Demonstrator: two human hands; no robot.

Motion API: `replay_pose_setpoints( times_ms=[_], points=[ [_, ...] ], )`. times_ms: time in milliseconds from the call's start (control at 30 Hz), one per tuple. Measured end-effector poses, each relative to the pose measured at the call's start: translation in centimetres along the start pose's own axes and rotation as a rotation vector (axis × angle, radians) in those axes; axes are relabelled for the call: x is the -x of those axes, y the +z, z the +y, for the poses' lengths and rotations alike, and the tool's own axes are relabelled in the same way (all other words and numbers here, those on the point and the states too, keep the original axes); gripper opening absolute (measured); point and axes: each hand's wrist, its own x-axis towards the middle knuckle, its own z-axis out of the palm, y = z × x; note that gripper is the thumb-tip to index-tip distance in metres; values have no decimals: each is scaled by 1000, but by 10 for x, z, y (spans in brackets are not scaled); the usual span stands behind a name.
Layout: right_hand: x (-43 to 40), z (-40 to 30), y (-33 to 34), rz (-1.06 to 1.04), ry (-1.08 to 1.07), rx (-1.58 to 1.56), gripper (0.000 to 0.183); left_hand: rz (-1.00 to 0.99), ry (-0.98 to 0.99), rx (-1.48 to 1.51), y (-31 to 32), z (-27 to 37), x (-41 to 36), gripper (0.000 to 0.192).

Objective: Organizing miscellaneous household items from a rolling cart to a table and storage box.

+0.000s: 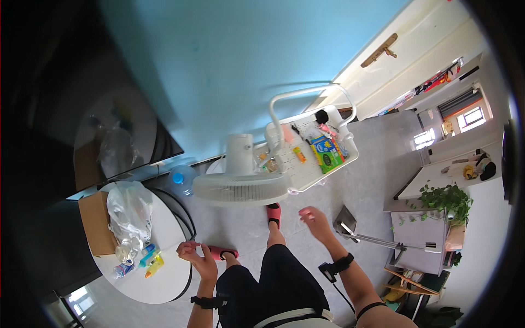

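Observation:
My left hand (197,258) hangs near the edge of a round white table (160,291), fingers loosely curled, holding nothing. Between a white standing fan (242,188) and a dustpan on the floor is my right hand (316,223), its fingers bent and nothing visible in them. A white rolling cart (303,176) with a raised handle stands beyond the fan. Its top tray holds a green and blue packet (326,153), a small orange packet (300,155) and a round black item (322,117). On the table lie a clear plastic bag (131,213), a cardboard box (97,223) and a yellow bottle (154,267).
A large water bottle (181,180) stands by the blue wall, beside black cables. To the right are a long-handled dustpan (345,221), a grey cabinet (418,242) and a trailing plant (447,201). A dark television screen (123,135) rises behind the table.

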Motion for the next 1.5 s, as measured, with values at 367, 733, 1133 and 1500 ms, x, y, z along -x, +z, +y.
replay_pose_setpoints(
  times_ms=[367, 733, 1133, 1500],
  points=[
    [-182, 40, -91, 82, -148, 78, 16, 4, 189, -35, 208, 117, 0, 45],
    [-239, 46, -51, -13, -197, 546, 46, -251, -62, 73, 300, 148, 3, 39],
    [-211, 27, -78, -470, -38, -323, 27, -220, -1116, 878, 363, 97, -25, 33],
    [-285, 18, -39, -63, -495, 400, 29, -162, -1121, 811, 353, 100, -4, 27]
  ],
)
